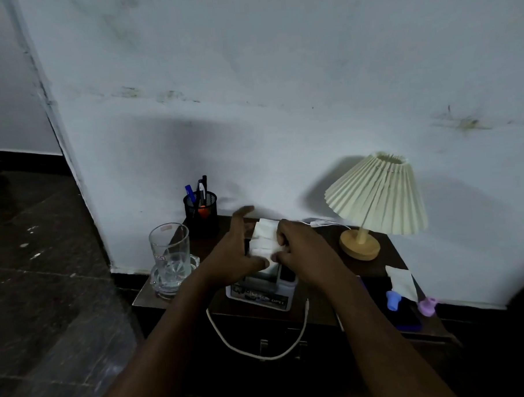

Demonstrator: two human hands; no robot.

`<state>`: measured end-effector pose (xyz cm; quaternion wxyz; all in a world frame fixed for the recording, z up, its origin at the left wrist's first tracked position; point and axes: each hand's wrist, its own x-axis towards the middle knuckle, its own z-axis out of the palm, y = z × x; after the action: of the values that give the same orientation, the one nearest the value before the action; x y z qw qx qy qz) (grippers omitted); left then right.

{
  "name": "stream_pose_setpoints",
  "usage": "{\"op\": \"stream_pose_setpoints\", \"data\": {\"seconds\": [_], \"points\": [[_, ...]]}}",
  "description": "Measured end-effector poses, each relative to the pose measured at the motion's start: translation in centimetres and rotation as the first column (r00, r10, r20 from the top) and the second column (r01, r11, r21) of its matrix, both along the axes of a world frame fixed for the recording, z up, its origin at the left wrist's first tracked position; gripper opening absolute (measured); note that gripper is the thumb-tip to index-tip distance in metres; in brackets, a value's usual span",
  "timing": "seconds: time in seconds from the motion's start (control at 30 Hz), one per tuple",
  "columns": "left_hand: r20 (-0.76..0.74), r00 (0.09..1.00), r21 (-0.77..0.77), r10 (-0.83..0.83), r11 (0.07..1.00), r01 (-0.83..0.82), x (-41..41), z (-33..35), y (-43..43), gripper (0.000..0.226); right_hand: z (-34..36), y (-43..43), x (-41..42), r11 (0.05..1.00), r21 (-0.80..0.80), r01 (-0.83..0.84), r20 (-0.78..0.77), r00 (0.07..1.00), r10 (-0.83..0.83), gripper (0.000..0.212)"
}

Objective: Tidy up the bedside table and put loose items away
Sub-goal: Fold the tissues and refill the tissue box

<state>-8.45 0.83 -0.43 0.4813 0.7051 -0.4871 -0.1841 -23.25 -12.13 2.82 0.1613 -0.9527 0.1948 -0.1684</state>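
A folded white tissue [262,238] is held over a small printed box [259,297] in the middle of the dark bedside table [325,312]. My right hand [302,250] pinches the tissue's right edge with curled fingers. Beside its left edge is my left hand [236,253], fingers straight and spread, the thumb near the tissue's lower corner. A white cable [255,353] loops off the table's front edge. Another white tissue [401,282], a blue cap [393,300] and a purple cap [426,306] lie at the right end, by a dark blue flat object [410,322].
A glass [170,256] stands on a glass dish at the table's left corner. A black mesh pen holder [200,213] with pens is at the back left. A pleated cream lamp [375,199] on a wooden base stands at the back right. The wall is directly behind.
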Motion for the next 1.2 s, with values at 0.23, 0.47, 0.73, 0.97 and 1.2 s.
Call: {"op": "stream_pose_setpoints", "data": {"seconds": [0.23, 0.47, 0.73, 0.97, 1.2], "points": [[0.038, 0.996, -0.013, 0.086, 0.996, -0.085, -1.0, 0.1, 0.0, 0.11, 4.5, -2.1, -3.4, 0.994, 0.108, -0.033, -0.22, 0.974, 0.056, 0.016], [0.079, 0.988, -0.039, 0.132, 0.991, -0.129, -1.8, -0.3, -0.1, 0.104, 4.9, -9.6, -12.0, 0.886, 0.199, 0.418, -0.671, 0.717, -0.187, 0.024], [0.029, 0.99, -0.103, 0.139, 0.985, -0.135, -2.4, -0.4, -1.0, 0.089, -2.2, -14.3, -12.6, 0.826, 0.157, 0.541, -0.517, 0.758, -0.399, 0.072], [-0.117, 0.964, -0.174, 0.241, 0.95, -0.258, -0.8, -0.1, -0.6, 0.07, -5.0, -14.6, -10.9, 0.784, 0.222, 0.58, -0.403, 0.787, -0.468, 0.052], [-0.245, 0.937, -0.191, 0.248, 0.935, -0.297, 0.2, 1.0, 0.3, 0.066, 1.0, -10.1, -9.4, 0.914, 0.054, 0.402, -0.466, 0.82, -0.333, 0.042]]}}
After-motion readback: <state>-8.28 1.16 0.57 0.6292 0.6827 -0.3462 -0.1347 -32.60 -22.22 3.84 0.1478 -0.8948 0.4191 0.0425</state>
